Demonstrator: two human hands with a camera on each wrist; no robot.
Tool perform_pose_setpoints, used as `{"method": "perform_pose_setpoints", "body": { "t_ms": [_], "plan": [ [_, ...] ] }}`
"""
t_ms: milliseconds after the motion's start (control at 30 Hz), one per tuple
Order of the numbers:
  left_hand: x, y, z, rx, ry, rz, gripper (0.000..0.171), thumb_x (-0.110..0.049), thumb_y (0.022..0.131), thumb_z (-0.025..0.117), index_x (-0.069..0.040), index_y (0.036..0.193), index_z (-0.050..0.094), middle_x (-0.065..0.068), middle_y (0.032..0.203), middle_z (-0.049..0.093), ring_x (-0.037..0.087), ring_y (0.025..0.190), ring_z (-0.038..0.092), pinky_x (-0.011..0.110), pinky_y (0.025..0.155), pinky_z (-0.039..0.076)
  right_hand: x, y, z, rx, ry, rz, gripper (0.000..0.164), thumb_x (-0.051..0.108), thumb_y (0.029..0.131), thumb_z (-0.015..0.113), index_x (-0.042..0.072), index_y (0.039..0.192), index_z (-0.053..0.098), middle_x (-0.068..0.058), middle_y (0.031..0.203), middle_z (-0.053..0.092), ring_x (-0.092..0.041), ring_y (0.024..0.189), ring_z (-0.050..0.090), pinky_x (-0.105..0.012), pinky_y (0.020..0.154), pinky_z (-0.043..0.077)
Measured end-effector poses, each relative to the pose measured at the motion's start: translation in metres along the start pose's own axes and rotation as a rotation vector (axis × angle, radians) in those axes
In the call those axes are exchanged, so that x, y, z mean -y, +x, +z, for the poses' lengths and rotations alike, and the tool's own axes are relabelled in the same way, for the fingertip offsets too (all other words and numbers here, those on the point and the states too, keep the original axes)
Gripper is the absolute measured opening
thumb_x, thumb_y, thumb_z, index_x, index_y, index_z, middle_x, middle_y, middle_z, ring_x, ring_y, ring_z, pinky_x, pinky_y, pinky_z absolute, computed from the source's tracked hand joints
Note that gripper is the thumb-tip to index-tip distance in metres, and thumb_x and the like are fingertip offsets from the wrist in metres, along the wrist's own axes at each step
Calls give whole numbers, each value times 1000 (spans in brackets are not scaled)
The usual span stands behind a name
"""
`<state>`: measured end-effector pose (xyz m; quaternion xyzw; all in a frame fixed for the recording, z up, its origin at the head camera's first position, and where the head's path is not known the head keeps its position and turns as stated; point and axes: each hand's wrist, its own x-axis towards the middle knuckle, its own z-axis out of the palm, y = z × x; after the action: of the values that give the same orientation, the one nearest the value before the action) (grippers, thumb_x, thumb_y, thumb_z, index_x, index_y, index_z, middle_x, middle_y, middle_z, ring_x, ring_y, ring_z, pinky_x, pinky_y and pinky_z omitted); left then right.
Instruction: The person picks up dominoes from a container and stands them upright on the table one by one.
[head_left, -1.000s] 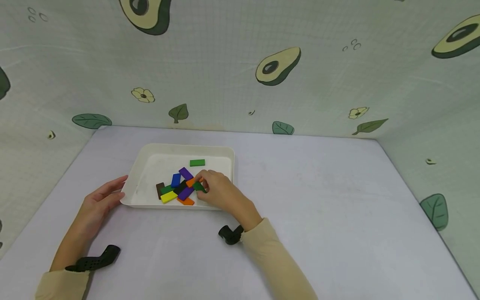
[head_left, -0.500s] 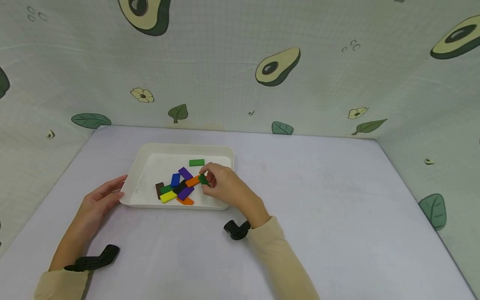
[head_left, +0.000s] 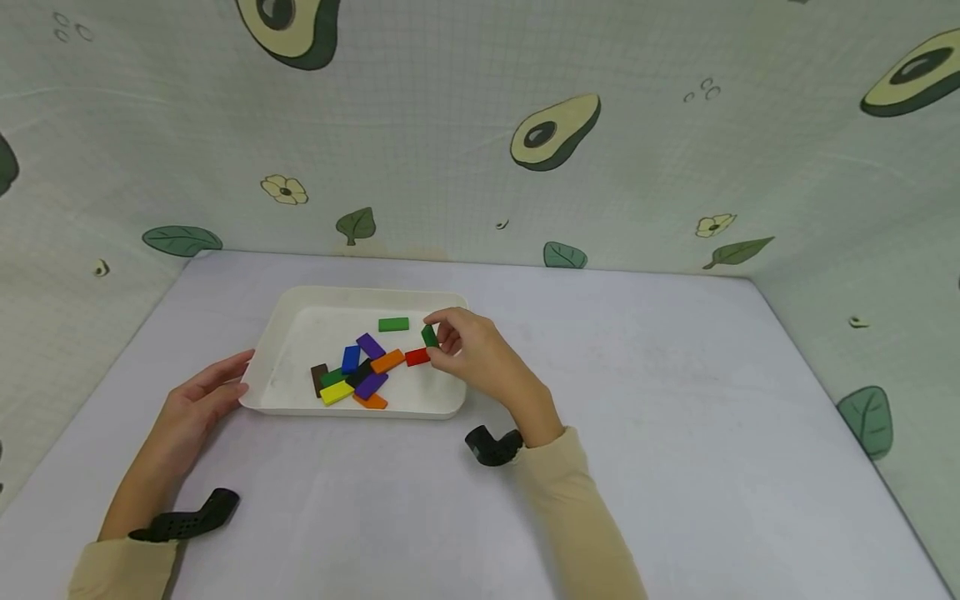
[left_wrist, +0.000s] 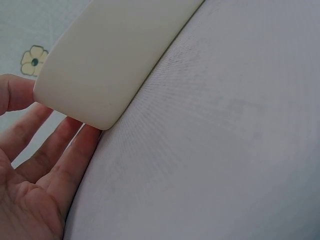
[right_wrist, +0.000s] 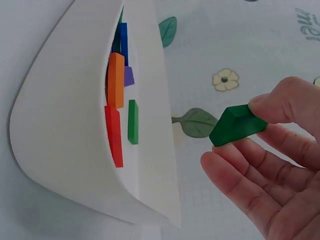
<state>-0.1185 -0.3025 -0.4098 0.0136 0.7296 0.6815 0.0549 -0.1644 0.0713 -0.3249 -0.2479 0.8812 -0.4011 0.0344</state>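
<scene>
My right hand [head_left: 476, 350] pinches a dark green block [right_wrist: 238, 124] between thumb and fingers, above the right end of the white tray [head_left: 296, 337]. In the right wrist view the block hangs outside the tray rim, its end slanted. Below that hand, a red block [head_left: 417, 357] lies in the tray, beside an orange block [head_left: 388, 361]. My left hand [head_left: 197, 408] rests against the tray's left side, fingers fairly straight; in the left wrist view its thumb [left_wrist: 20, 92] touches the rim and the other fingertips meet the lower wall.
A loose pile in the tray includes a yellow block [head_left: 337, 393], a blue block [head_left: 351, 359], a brown block [head_left: 318, 381] and several others. Apart from them, a lighter green block [head_left: 393, 324] lies farther back. A patterned cloth [head_left: 442, 133] rises behind the white table [head_left: 675, 433].
My right hand has moved right and slightly back across the tray, carrying the dark green block away from the pile. The red block has come into sight. My left hand stays in place.
</scene>
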Motion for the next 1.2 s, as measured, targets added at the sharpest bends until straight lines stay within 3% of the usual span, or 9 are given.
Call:
{"method": "perform_pose_setpoints", "body": {
  "t_ms": [500, 800, 1200],
  "plan": [
    [0, 0, 2, -1, 1, 17, 45, -15, 94, 54, -15, 138, 45, -14, 135, 48, -11, 108, 51, 4, 82, 44, -23, -7, -25, -90, 43, 43, 34, 5, 82, 61, 2, 115, 53, -7, 92, 56, -17, 84, 55, -30, 79, 53],
    [-2, 0, 2, 2, -26, 9, 47, -13, 94, 55, -12, 139, 44, -19, 126, 51, -11, 105, 53, 4, 81, 44, -41, -12, -38, -148, 78, 72, 35, 3, 81, 61, 1, 114, 52, -10, 95, 55, -20, 86, 56, -39, 82, 52],
    [0, 0, 1, -10, -19, -11, 47, -15, 93, 56, -13, 139, 45, -19, 128, 51, -11, 104, 53, 4, 81, 45, -65, -13, -41, -183, 68, 132, 36, 5, 82, 58, -1, 117, 51, -10, 99, 55, -21, 90, 56, -34, 85, 50]
  ]
}}
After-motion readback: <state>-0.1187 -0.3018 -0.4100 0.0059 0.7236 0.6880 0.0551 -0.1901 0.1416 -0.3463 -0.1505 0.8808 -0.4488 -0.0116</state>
